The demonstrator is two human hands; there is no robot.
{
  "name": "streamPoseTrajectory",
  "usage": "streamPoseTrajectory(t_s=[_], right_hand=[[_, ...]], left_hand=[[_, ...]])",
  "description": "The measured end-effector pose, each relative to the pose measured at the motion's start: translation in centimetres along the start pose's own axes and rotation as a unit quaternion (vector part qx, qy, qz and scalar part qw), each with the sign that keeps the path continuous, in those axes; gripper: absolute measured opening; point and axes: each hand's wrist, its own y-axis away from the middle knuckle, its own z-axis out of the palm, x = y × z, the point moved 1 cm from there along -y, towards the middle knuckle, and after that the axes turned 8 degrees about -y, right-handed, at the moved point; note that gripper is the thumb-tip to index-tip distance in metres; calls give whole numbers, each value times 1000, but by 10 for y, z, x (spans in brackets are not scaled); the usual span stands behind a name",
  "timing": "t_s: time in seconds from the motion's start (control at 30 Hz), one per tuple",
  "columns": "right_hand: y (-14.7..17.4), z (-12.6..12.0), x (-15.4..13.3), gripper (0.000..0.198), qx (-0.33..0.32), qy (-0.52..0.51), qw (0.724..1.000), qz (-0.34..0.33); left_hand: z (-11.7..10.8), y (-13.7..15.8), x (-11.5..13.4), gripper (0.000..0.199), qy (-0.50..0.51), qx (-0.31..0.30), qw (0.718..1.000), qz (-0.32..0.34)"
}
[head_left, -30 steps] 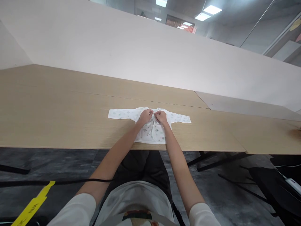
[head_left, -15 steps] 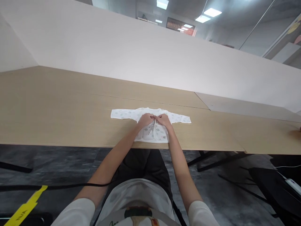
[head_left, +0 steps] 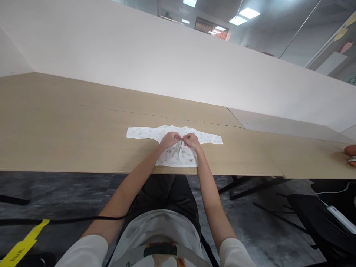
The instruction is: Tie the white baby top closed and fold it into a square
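At frame's centre, partly hiding the white shirt (head_left: pixel 172 154) with left hand (head_left: pixel 170 139) and right hand (head_left: pixel 191 140), pinching its front opening.

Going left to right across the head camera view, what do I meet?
Yellow tag, one white shirt sleeve, left hand, right hand, other shirt sleeve, reddish-brown object at the edge.

- One view: head cam, above wearer's torso (head_left: pixel 158 231), facing forward-down.
- Printed shirt (head_left: pixel 174 152) near mid-frame.
- Torso close; partition (head_left: pixel 139 63) farther off.
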Motion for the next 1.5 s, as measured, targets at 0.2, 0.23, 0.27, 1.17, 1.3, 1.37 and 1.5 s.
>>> streamPoseTrajectory(t_s=[0.2, 0.23, 0.27, 1.17, 1.3, 1.37, 1.5], right_hand=[[-2, 3, 4, 30, 38, 41, 998, -37], [-2, 3, 5, 31, 39, 43, 997, -43], [-2, 3, 5, 32, 36, 45, 997, -50], [0, 1, -1, 17, -34, -85, 996, -23], [-2, 3, 1, 18, -34, -104, 994, -13], [-2, 4, 1, 16, -12, -96, 995, -18], [-2, 7, 0, 12, 30, -49, 998, -31]], left_hand=[[-3, 2, 3, 22, -1, 7, 999, -36], [-3, 3, 4, 22, 4, 6, 999, -38], [-4, 3, 4, 22, 8, 5, 999, -38], [2, -3, -8, 22, 41, 25, 997, -60], [0, -2, -5, 22, 45, 25, 997, -60], [-1, -2, -3, 22, 41, 28, 997, -66], [-1, -1, -2, 22, 29, 39, 997, -66]])
